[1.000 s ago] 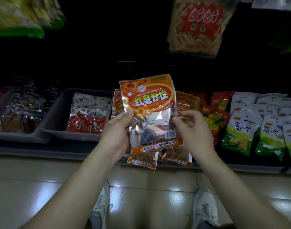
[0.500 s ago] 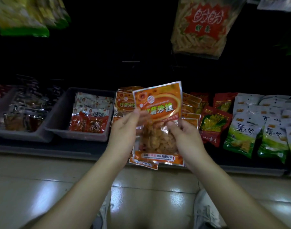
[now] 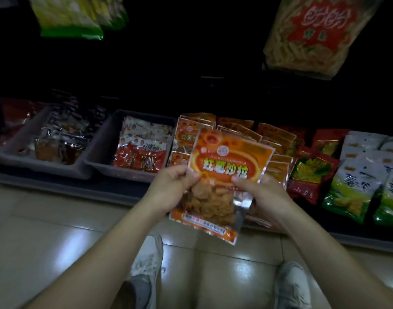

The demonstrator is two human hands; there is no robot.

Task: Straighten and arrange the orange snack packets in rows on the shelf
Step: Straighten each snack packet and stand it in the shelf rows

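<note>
Here both hands pinch one orange snack packet [image 3: 222, 175] by its edges, left hand [image 3: 171, 186] on its left side, right hand [image 3: 262, 192] on its right, holding it tilted above the shelf's near lip. Just beyond it lie the other orange packets [image 3: 278, 139], overlapping. A grey bin [image 3: 102, 161] of red-and-white sachets sits left; green bags [image 3: 351, 188] right.
</note>
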